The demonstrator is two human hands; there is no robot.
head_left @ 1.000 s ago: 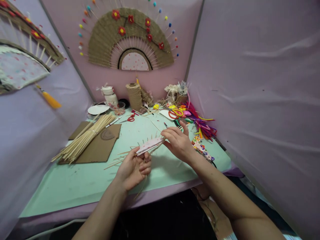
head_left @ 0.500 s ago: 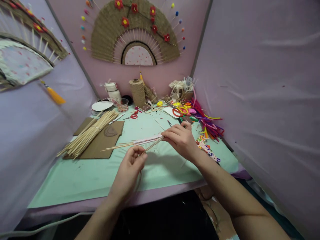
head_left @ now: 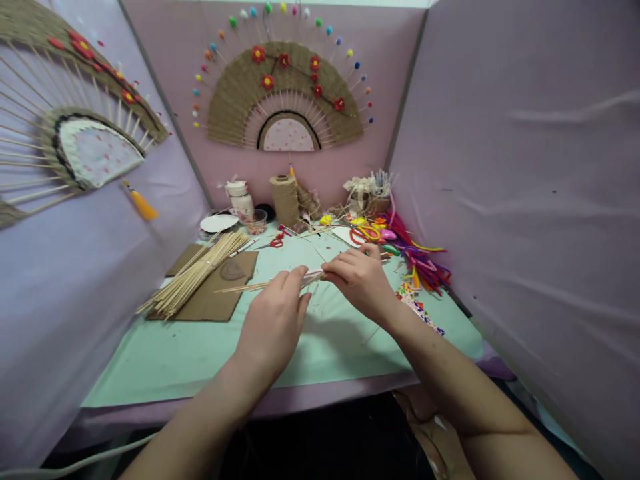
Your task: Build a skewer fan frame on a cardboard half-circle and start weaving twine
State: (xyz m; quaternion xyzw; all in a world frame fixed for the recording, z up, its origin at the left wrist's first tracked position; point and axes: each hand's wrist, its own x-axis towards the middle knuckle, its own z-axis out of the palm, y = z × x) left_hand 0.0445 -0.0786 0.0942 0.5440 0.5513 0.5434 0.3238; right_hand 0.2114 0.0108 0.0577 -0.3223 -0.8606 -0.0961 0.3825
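Thin bamboo sticks (head_left: 243, 289) are held out level above the table, their bare ends pointing left. A whitish-pink wrapped part (head_left: 313, 274) shows between my two hands. My right hand (head_left: 363, 283) pinches the right end of the sticks, thumb and fingers closed. My left hand (head_left: 274, 317) is closed over the sticks from the near side, its fingertips close to my right hand's. Its palm is hidden, and I cannot make out where the twine runs.
A tied bundle of bamboo sticks (head_left: 197, 277) lies on cardboard (head_left: 223, 308) at left. Red scissors (head_left: 277, 241), a twine spool (head_left: 284, 201), a white bottle (head_left: 241, 200) and a clear tub (head_left: 257, 223) stand behind. Colourful pipe cleaners (head_left: 425, 263) lie right. Decorated fans (head_left: 227, 100) hang on the walls.
My left hand, which was pinching twine below the sticks, has moved up and now covers them. My right hand keeps its pinch. The view has tilted upward, showing more of the wall fans.
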